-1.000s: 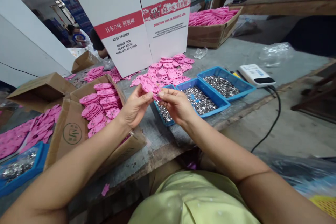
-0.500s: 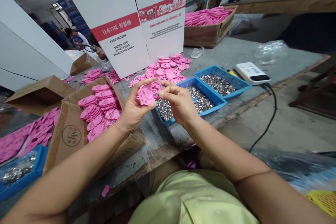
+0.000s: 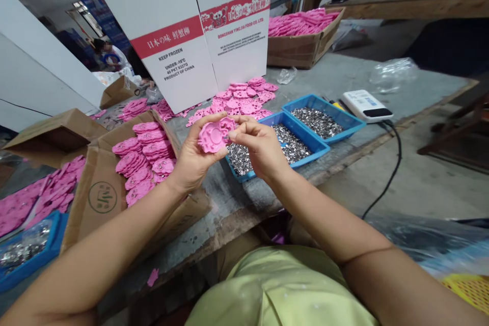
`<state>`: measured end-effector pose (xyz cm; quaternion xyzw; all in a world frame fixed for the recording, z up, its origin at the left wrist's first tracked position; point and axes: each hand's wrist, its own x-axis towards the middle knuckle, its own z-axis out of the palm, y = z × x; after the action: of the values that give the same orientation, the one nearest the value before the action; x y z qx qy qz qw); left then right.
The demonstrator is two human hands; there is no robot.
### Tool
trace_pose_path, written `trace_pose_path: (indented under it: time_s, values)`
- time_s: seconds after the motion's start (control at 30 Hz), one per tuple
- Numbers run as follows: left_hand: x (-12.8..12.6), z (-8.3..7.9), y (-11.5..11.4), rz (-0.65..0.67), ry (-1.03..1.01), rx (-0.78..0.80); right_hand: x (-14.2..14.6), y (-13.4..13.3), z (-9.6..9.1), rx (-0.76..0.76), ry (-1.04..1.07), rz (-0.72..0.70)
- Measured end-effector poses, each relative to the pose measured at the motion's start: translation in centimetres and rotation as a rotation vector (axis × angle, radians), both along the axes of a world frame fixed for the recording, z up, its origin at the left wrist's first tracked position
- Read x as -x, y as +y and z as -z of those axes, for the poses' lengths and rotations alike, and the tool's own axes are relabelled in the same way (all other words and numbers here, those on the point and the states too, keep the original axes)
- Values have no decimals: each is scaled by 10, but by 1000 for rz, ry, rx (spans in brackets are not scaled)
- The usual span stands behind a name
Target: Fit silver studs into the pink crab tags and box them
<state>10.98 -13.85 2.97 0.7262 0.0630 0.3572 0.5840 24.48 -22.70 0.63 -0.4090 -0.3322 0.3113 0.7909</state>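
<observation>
A pink molded plastic piece (image 3: 214, 135) with a round recess is gripped along its left side by my left hand (image 3: 194, 155). At the piece's right edge, my right hand (image 3: 262, 145) pinches with thumb and forefinger. Whatever small item may be between those fingertips is too hidden to make out. Below and behind my right hand stands a blue tray (image 3: 321, 151) of small shiny metal parts. A second blue tray (image 3: 355, 125) with similar parts adjoins it. To the left, a cardboard box (image 3: 82, 198) holds stacks of similar pink pieces.
A tall white carton (image 3: 183, 79) stands behind a pile of pink pieces (image 3: 246, 99). Farther back is another cardboard box (image 3: 294, 51) full of pink pieces. A white device (image 3: 367, 104) with a black cable sits at right. Another blue tray (image 3: 57, 234) lies far left.
Both hands stay at nearly the same spot, with only slight finger movement at the pink piece's right edge. In the background, a person's hand beside the white carton has gone from view.
</observation>
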Motion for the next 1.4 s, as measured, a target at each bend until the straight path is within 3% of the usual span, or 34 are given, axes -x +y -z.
trace_pose_path:
  time_s: [0.47, 0.83, 1.0, 1.1, 1.2, 1.3, 1.4]
  values:
    - [0, -7, -9, -71, 26, 94, 9, 6, 7, -47, 4, 41]
    - [-5, -21, -17, -112, 79, 534, 16, 9, 18, -35, 165, -83]
    - [-4, -25, -12, -120, 100, 650, 6, 9, 29, 1, 62, 12]
    - [-4, -24, -11, -135, 137, 661, -22, 10, 35, 37, -52, 104]
    - [-5, -21, -10, -180, 169, 628, -67, 10, 38, 210, -287, 283]
    - [-6, -20, -10, -208, 199, 598, -109, 7, 38, 650, -728, 427]
    - [-6, -22, -10, -196, 249, 598, -126, 2, 40, 1139, -1154, 228]
